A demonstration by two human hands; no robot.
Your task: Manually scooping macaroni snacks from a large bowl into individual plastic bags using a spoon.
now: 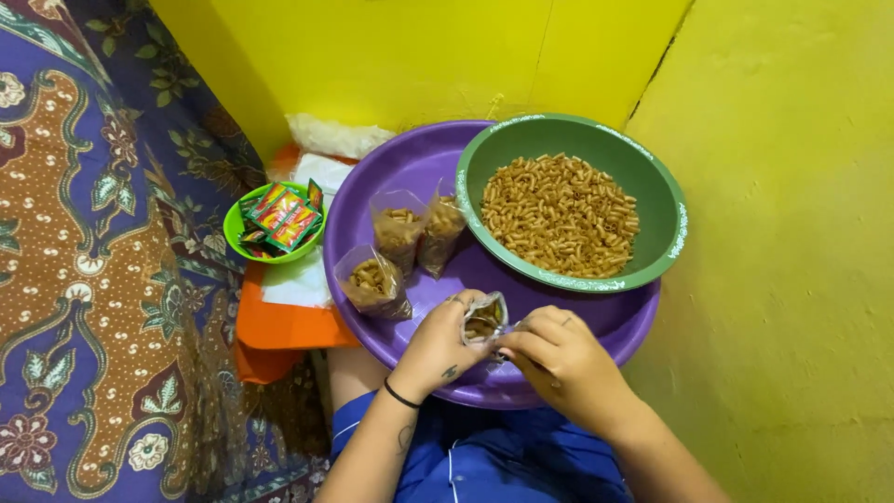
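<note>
Centrally, both hands, left hand (436, 343) and right hand (559, 359), had fingers pinching a small snack-filled bag (483, 319) over the purple tray (410, 168), six o'clock from the green bowl (568, 200); a loose pinch likely risked spilling.

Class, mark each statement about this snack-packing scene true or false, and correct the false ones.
1. Both hands hold one small clear bag. True: left hand, right hand.
2. The green bowl holds loose fried snacks. True.
3. The tray is orange. False: it is purple.
4. Three filled bags lie on the tray. True.
5. The small bowl of sachets is empty. False: it holds red and green sachets.
</note>
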